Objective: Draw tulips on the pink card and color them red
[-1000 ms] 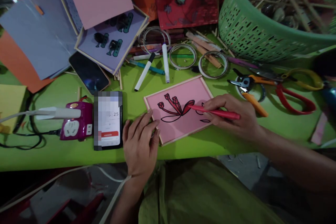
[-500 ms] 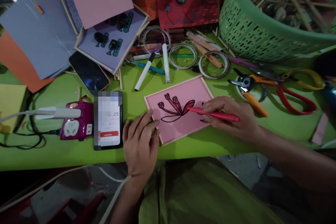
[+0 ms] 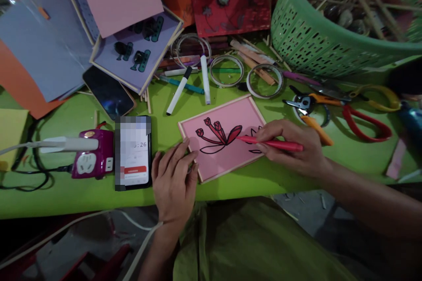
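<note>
A pink board [image 3: 217,167] with a thin wooden frame lies slightly turned on the green table. On it is a black-outlined flower drawing [image 3: 216,134]; its buds, stems and upper right leaf are coloured red, while the lower left leaf shows only an outline. My right hand [image 3: 292,147] pinches a red marker pen [image 3: 280,144], its tip just right of the red leaf. Whether the tip touches the board I cannot tell. My left hand [image 3: 174,175] lies with fingers stretched out, fingertips at the board's left edge.
Left of my left hand lie a lit phone [image 3: 136,158] and a purple power socket [image 3: 94,153]. Behind the board are white markers [image 3: 180,91], tape rolls [image 3: 264,81] and a dark phone [image 3: 108,92]. Orange-handled pliers [image 3: 311,109], scissors [image 3: 365,127] and a green basket [image 3: 313,39] stand to the right.
The red marker's tip has moved off the coloured leaf, a little to the right. My left hand stays at the board's edge. The whole view has shifted slightly.
</note>
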Demonstrator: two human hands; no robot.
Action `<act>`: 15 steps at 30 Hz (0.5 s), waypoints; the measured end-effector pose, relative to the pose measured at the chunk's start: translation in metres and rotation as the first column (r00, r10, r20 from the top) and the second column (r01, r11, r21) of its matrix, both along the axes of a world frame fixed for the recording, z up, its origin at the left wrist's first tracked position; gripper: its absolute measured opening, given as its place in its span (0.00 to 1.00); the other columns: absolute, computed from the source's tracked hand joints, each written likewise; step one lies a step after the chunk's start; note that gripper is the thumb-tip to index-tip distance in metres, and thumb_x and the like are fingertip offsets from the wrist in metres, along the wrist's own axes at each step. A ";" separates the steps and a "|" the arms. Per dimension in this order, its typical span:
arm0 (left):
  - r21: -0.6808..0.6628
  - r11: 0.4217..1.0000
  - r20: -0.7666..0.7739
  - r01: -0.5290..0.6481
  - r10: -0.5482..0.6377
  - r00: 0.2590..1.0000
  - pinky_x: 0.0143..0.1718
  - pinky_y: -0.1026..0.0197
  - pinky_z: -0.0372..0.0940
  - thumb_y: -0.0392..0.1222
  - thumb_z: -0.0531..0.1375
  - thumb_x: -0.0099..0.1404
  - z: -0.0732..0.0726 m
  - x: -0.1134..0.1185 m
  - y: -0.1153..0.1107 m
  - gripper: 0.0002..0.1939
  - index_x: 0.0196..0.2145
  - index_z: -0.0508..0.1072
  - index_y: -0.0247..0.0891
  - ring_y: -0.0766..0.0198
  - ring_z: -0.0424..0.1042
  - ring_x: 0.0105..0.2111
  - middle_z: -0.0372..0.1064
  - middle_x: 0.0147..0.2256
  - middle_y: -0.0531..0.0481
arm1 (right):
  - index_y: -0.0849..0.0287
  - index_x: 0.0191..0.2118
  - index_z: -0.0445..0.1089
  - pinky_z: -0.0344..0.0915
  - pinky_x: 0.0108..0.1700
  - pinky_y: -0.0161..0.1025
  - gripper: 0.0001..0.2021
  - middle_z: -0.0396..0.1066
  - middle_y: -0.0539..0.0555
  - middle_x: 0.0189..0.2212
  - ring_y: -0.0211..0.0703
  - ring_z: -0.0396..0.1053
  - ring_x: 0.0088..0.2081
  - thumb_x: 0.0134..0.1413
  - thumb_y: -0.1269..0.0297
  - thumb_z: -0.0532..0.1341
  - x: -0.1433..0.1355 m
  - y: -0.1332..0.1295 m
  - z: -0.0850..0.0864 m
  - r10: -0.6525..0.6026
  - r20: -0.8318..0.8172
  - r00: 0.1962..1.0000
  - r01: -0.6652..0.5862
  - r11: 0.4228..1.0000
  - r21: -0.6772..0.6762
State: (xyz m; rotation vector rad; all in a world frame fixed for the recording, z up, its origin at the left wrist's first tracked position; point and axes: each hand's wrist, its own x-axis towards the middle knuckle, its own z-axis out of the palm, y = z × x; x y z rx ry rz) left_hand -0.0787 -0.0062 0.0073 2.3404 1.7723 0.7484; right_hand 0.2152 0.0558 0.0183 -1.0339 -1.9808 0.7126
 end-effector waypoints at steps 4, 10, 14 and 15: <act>-0.003 1.000 -0.002 -0.003 0.003 1.000 0.68 0.43 0.59 0.39 0.56 0.80 -0.001 -0.001 0.000 0.11 0.54 0.76 0.45 0.53 0.74 0.63 0.78 0.61 0.43 | 0.44 0.42 0.75 0.75 0.31 0.43 0.10 0.78 0.48 0.30 0.45 0.79 0.31 0.64 0.71 0.66 -0.001 0.001 0.002 -0.012 -0.007 1.000 0.012 1.000 0.014; -0.004 1.000 0.001 0.000 0.000 1.000 0.68 0.44 0.59 0.39 0.56 0.79 -0.001 -0.002 -0.001 0.11 0.54 0.76 0.46 0.53 0.74 0.63 0.78 0.61 0.45 | 0.47 0.40 0.72 0.75 0.31 0.42 0.11 0.78 0.49 0.29 0.46 0.79 0.31 0.62 0.74 0.65 -0.002 0.003 0.006 -0.008 0.004 1.000 0.008 1.000 0.025; -0.006 1.000 0.003 -0.001 0.001 1.000 0.69 0.44 0.58 0.39 0.57 0.79 -0.001 -0.002 -0.001 0.11 0.54 0.76 0.46 0.53 0.74 0.63 0.77 0.62 0.45 | 0.46 0.41 0.73 0.77 0.31 0.44 0.10 0.78 0.50 0.31 0.48 0.81 0.34 0.63 0.73 0.65 -0.001 0.002 0.003 -0.058 0.006 0.998 0.058 0.998 0.004; -0.007 1.000 0.004 -0.001 0.001 1.000 0.69 0.44 0.58 0.39 0.57 0.79 -0.001 -0.002 0.000 0.11 0.54 0.76 0.46 0.53 0.74 0.63 0.77 0.62 0.45 | 0.45 0.41 0.74 0.77 0.31 0.44 0.10 0.79 0.50 0.32 0.49 0.81 0.34 0.64 0.72 0.66 -0.001 0.002 0.003 -0.081 0.000 0.997 0.081 0.997 0.002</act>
